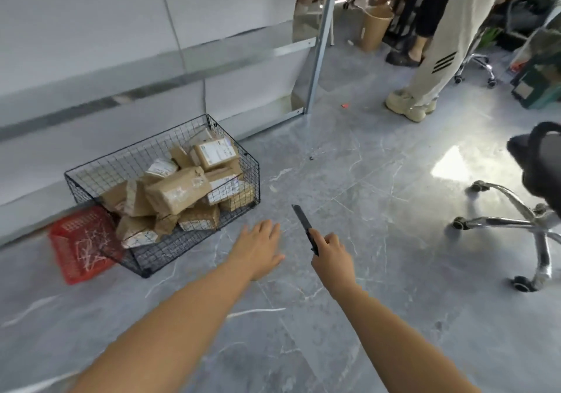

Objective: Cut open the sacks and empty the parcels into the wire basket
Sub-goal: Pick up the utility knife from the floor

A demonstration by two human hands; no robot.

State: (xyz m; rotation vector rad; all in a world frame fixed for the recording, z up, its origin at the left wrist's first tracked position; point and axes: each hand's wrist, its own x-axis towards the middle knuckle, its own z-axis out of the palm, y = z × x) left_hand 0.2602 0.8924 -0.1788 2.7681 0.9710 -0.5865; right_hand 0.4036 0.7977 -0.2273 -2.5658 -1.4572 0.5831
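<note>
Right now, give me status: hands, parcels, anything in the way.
Left hand open, empty. Right hand grips knife, blade out. Parcels piled in wire basket. No sack in view.

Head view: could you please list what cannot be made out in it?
Sacks: none in the head view; any would lie beyond its edges.
Labels on the parcels: too small and blurred to read.
Lower parcels: buried under others in the wire basket.
Knife handle: covered by the right hand.
Red basket contents: blurred.
Office chair: cut off by the right edge.
</note>
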